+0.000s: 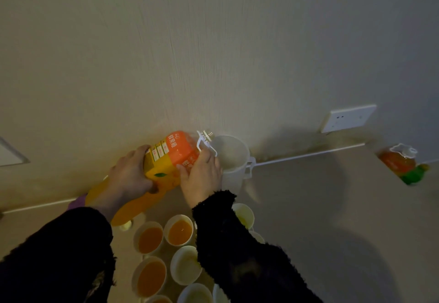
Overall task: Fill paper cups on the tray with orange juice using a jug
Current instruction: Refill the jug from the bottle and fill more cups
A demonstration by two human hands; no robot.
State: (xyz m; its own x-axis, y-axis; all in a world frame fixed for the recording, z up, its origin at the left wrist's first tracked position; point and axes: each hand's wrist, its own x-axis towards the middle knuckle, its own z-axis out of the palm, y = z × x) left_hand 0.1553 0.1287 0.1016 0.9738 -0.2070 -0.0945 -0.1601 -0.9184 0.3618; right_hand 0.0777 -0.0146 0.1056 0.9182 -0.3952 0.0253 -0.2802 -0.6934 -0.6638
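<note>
A large orange juice bottle (171, 158) lies tipped on its side, its neck over the mouth of a white translucent jug (231, 158) by the wall. My left hand (129, 172) grips the bottle's lower body. My right hand (202, 177) holds the bottle near its shoulder, beside the jug. Below my hands stand several paper cups: three hold orange juice (179, 232), (150, 239), (151, 277), others look empty (186, 268). My right sleeve hides part of the cups. The tray under them cannot be made out.
A second juice bottle (401, 162) with a green base stands far right near the wall. A white wall socket (348, 118) sits above the counter's back edge. Another white plate (10, 154) shows at the left edge.
</note>
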